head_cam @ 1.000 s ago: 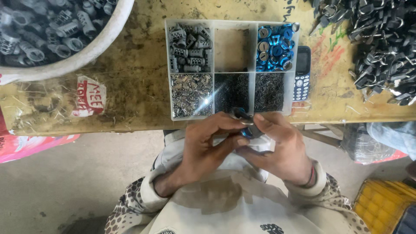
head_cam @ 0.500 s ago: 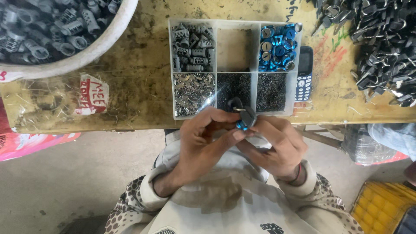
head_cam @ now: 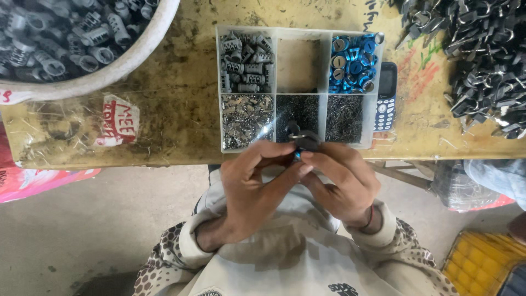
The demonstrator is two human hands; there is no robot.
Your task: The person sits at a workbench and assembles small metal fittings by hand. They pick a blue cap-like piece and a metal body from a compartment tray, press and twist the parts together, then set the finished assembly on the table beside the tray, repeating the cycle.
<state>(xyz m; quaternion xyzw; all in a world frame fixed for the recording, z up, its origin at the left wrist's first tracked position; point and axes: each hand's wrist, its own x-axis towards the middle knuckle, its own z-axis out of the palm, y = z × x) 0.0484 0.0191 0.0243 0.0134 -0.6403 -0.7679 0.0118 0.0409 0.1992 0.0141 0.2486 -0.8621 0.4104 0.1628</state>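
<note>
**Small dark part being worked between two hands at a sorting tray**

A small dark part with a metal ring (head_cam: 302, 141) is being held just off the near edge of a clear divided tray (head_cam: 274, 77), pinched between both hands at the edge of a worn yellow bench (head_cam: 175, 109). The left hand (head_cam: 253, 186) is closing its thumb and fingers on the part from the left, while the right hand (head_cam: 342, 181) is gripping it from the right; the two hands are meeting fingertip to fingertip, equally near it. A glint of blue is showing under the part. Its long axis cannot be told, as the fingers are covering most of it.

Inside the tray, grey ribbed cylinders (head_cam: 245, 63) are filling the far left compartment, blue caps (head_cam: 352, 63) the far right, and the middle far one is lying bare. Silvery bits and dark fine pins are filling the near row. Right of the tray, a blue keypad phone (head_cam: 387, 96) is lying upright, and beyond it a heap of dark keys (head_cam: 482, 60). Left of the tray, a white label with red handwriting (head_cam: 118, 120) is sticking to the bench, below a white basin (head_cam: 109, 77) of grey cylinders.
</note>
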